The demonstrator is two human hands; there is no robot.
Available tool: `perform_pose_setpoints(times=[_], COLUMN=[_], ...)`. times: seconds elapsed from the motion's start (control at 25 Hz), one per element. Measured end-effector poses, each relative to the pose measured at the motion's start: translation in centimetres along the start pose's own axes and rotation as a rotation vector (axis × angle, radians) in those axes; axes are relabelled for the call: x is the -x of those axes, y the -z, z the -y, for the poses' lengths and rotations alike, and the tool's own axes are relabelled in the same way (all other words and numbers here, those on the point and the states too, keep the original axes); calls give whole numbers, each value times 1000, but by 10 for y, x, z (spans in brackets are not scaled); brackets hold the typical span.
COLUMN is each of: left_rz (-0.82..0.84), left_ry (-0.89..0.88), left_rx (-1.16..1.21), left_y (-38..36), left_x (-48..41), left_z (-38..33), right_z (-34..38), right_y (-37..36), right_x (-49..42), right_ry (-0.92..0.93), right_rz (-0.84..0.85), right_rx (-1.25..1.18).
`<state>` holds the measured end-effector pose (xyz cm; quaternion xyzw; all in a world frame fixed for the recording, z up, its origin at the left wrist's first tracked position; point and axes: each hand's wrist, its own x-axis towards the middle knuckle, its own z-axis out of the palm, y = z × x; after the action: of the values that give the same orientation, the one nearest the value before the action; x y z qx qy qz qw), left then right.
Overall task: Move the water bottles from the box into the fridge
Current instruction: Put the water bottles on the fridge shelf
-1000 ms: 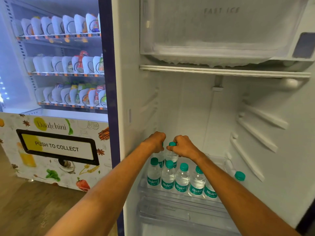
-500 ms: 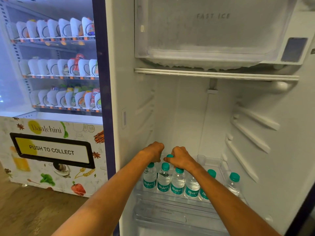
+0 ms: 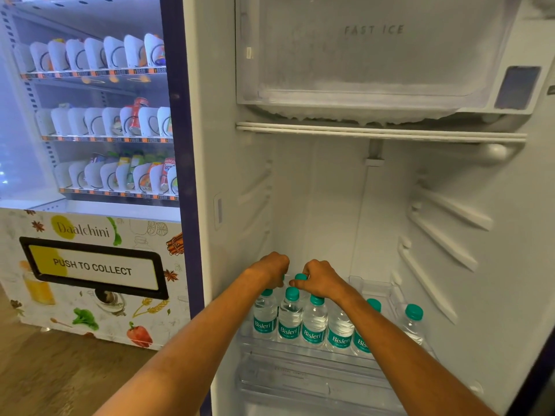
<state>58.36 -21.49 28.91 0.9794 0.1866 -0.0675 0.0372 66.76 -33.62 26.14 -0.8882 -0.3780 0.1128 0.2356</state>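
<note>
Lowered since a second ago, your left hand (image 3: 270, 265) and right hand (image 3: 321, 279) each curl fingers round a bottle (image 3: 300, 276) top, seating both behind the front row (image 3: 289, 319) on the fridge (image 3: 330, 205) shelf (image 3: 300, 355), seemingly filling back first.

Fridge (image 3: 330, 205) stands right of vending machine (image 3: 90, 175). Freezer compartment (image 3: 360, 55) sits at its top. On the bottom shelf (image 3: 300, 355): a row of water bottles (image 3: 313, 322) along the front, a lone bottle (image 3: 413, 322) apart at right, and rear bottles (image 3: 300, 276) behind the row, under left hand (image 3: 271, 267) and right hand (image 3: 319, 277).
</note>
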Motion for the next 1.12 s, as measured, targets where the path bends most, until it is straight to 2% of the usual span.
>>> perform_pose_setpoints(times=[0.2, 0.4, 0.64, 0.8, 0.92, 1.04, 1.12], left_rz=[-50, -258, -551, -669, -670, -641, -602], left_ry=[24, 38, -102, -200, -313, -415, -391], left_rx=[2, -14, -51, -111, -165, -215, -219], left_y=[8, 20, 13, -14, -45, -72, -94], left_x=[11, 37, 95, 152, 198, 247, 280], left_z=[6, 7, 2, 8, 31, 65, 96], right_z=[5, 17, 45, 48, 48, 50, 59], right_y=[8, 20, 28, -1, -37, -85, -122], right_x=[4, 18, 65, 117, 152, 177, 189], right_ry=[14, 44, 269, 337, 409, 439, 452], right_rz=[3, -96, -382, -498, -566, -487, -355], right_rx=[19, 53, 114, 42, -73, -167, -189])
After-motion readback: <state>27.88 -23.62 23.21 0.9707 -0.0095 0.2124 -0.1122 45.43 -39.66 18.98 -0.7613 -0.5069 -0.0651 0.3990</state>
